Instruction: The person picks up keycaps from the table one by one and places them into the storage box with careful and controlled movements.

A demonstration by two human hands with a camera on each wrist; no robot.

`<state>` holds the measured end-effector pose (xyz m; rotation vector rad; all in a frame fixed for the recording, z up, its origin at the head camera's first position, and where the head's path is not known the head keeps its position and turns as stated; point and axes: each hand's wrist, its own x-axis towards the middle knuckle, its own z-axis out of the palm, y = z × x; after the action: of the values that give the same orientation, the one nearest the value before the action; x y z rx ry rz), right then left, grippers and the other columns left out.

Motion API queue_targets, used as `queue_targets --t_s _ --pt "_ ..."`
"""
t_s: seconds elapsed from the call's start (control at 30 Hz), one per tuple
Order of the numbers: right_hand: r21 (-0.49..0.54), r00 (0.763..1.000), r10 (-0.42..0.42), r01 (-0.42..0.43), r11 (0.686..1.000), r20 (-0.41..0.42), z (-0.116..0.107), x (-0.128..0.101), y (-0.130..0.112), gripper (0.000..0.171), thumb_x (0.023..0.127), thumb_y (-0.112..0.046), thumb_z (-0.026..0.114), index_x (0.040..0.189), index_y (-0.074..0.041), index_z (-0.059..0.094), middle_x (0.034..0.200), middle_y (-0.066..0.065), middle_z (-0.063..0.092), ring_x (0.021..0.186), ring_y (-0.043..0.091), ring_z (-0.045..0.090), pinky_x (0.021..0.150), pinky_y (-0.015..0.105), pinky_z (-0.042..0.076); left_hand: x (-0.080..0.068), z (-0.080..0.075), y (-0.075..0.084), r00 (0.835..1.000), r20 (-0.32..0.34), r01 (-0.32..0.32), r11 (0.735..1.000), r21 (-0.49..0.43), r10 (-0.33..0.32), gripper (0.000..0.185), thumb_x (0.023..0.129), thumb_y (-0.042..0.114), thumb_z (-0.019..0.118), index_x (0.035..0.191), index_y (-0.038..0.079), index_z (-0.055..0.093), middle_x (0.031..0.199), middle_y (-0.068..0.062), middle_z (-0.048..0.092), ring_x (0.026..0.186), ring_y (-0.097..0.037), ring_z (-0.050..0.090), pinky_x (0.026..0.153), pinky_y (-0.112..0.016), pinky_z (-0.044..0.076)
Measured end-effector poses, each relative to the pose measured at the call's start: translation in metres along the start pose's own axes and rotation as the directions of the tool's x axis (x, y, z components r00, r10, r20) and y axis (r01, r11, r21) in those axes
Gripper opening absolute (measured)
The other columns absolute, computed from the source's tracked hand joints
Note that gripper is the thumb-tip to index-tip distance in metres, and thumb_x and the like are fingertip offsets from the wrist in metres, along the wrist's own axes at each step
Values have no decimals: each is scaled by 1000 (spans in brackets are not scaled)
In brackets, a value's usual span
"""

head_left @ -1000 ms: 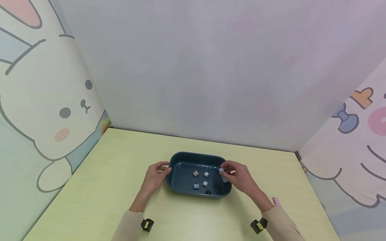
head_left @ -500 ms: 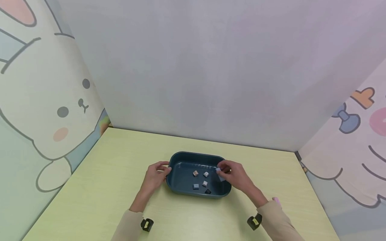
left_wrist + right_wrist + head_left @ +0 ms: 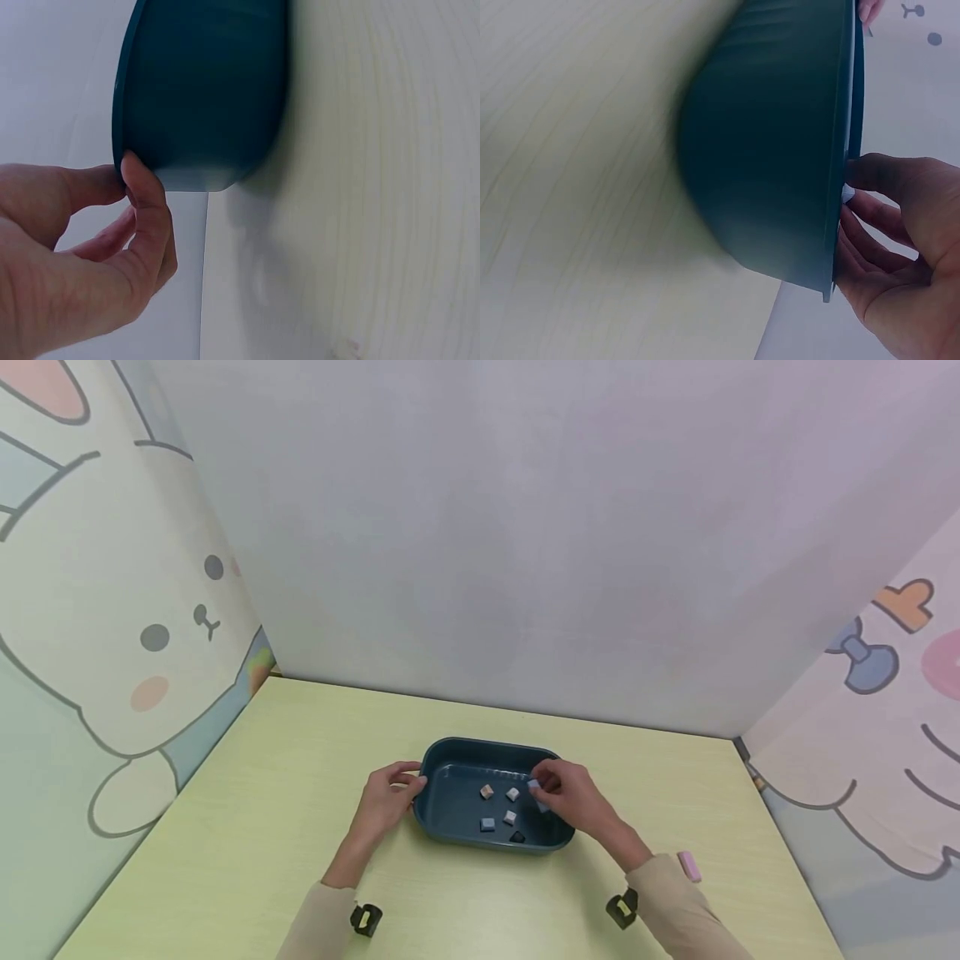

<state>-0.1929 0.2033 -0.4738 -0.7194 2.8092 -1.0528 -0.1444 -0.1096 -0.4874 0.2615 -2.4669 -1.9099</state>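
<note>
A pale yellow-green counter [image 3: 285,827] sits in a corner between walls; the left wall [image 3: 112,635] carries a cartoon rabbit drawing.

The left hand [image 3: 386,797] rests at the left end of a dark teal tray [image 3: 450,822] near the middle of the counter. Its thumb and fingers curl around the tray's left rim, gripping it; the left wrist view shows the thumb tip pressed against the rim edge.

Inside the tray lie several small cubes, spread apart: a tan cube [image 3: 487,791] and a pale cube [image 3: 513,793] toward the far side, a blue-grey cube [image 3: 487,824], another pale cube [image 3: 509,817], and a black cube [image 3: 517,837] toward the near side.

The right hand [image 3: 572,793] hovers over the right part of the tray, fingers curled, pinching a small light-blue cube [image 3: 534,786] at its fingertips above the tray's inside. In the right wrist view the fingers sit just past the tray's rim.

Further right, a small pink block [image 3: 688,865] lies on the counter beside the right sleeve [image 3: 675,910], well apart from the tray. The right wall [image 3: 885,710] carries pastel cartoon shapes.
</note>
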Motion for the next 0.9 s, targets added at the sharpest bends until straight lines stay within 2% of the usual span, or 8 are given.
queue_targets --t_s 0.33,0.9 --pt "-75 999 -22 24 997 29 9 3 -1 17 89 -2 77 106 -1 71 90 1 66 76 9 61 69 25 56 0 2 0 1000 0 -2 1000 3 2 29 97 7 70 124 -3 68 96 -14 69 78 -31 69 62 -29 55" --pt "-169 991 -43 65 984 129 19 5 -5 14 90 -1 75 103 -2 71 90 2 65 79 11 58 69 29 54 0 3 1 1000 7 1 1000 0 -1 29 97 6 70 125 -3 68 97 -13 69 79 -30 69 64 -34 57"
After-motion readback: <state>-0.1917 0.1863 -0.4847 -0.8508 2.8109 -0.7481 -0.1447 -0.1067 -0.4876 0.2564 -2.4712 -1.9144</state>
